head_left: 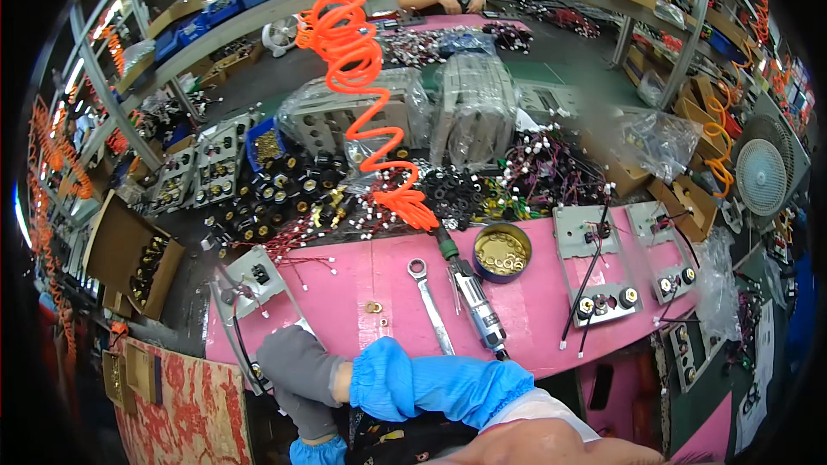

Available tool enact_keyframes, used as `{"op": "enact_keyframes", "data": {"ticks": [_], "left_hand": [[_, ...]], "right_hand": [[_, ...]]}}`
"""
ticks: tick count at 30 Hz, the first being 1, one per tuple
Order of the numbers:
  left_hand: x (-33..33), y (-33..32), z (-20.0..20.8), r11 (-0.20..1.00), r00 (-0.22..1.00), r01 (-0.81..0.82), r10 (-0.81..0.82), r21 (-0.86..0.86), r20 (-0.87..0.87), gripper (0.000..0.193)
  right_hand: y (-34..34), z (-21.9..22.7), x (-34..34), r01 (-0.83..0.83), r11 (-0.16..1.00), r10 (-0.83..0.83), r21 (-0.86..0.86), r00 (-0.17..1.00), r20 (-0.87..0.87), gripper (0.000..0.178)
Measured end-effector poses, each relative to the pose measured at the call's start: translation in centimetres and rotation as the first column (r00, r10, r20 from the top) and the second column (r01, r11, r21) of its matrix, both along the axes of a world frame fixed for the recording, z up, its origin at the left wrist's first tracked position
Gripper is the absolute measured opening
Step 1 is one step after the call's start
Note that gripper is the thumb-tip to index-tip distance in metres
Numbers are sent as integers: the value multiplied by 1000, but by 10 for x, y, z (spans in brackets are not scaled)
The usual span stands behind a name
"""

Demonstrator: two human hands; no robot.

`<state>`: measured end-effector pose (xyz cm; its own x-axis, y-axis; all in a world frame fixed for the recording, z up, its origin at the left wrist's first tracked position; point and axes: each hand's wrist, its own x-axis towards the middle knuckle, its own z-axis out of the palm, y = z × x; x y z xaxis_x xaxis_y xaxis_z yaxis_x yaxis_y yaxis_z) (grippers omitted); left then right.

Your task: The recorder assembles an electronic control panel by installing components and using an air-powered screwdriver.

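A: Where is the grey panel point(272, 286) that the person is busy with?

B: At the left end of the pink worktop point(538, 327). Its low end is down by the near edge, right by the gloves.

A: Are the hands holding it?

B: I can't tell. The right hand point(297, 363) is at its low end, and the left hand point(312, 418) is just below. Both wear grey gloves, but the fingers are hidden.

A: So which step is this?

B: My guess is fixing small parts onto that low end. The next move seems to need a steady panel and careful fingers.

A: Let's count! How many panels like it?

B: Two more on the right side of the pink, a nearer one point(573, 245) and a farther one point(646, 241).

A: And tools?

B: One ratchet spanner point(432, 314) and one power driver point(475, 301), side by side.

A: What about rings?

B: One round tin point(503, 275) is full of brass rings point(503, 251), too many to count. About three small brass bits point(373, 307) lie left of the spanner
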<state>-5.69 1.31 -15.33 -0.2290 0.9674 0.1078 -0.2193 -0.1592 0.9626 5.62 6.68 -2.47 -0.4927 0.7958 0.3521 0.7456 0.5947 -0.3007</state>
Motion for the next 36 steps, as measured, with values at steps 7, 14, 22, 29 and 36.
{"op": "enact_keyframes", "data": {"ticks": [7,14,22,29,36], "left_hand": [[3,7,5,995,992,62,-70,77,105,37],[18,13,20,977,823,181,-214,114,527,40],[24,7,26,997,960,36,-54,73,274,38],[17,12,10,997,1000,-10,12,78,-25,32],[26,10,27,997,913,0,-31,77,408,25]], "right_hand": [[7,-3,3,-65,997,67,43,996,-62,11],[8,-13,8,-150,960,166,236,985,-53,9],[3,0,5,-35,993,33,109,999,22,7],[1,13,15,-41,996,43,85,999,-25,10],[6,4,13,-143,987,144,67,990,-5,15]]}}
